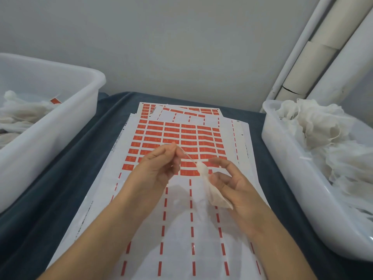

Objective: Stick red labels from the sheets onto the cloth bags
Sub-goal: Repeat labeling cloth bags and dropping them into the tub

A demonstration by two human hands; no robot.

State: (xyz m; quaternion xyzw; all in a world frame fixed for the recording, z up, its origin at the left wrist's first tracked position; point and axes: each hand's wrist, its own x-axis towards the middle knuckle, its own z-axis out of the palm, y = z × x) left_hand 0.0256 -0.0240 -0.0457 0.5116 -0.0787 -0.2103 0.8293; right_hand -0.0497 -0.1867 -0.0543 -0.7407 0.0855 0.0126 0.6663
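Note:
A small off-white cloth bag [214, 193] hangs in the air over the label sheet [181, 209]. My right hand [232, 184] pinches the bag near its gathered neck. My left hand [159, 164] pinches the bag's drawstring [186, 154] and holds it up and to the left, so the string runs taut to the neck. Rows of red labels [175, 138] fill the far half of the sheet. The near half shows only thin red strips between bare backing.
A white tub [60, 122] at the left holds cloth bags, one showing a red label [55, 101]. A second white tub [282, 168] at the right is heaped with loose bags [323, 134]. More sheets lie stacked under the top one on the dark blue tablecloth [40, 229]. A wall and pipes stand behind.

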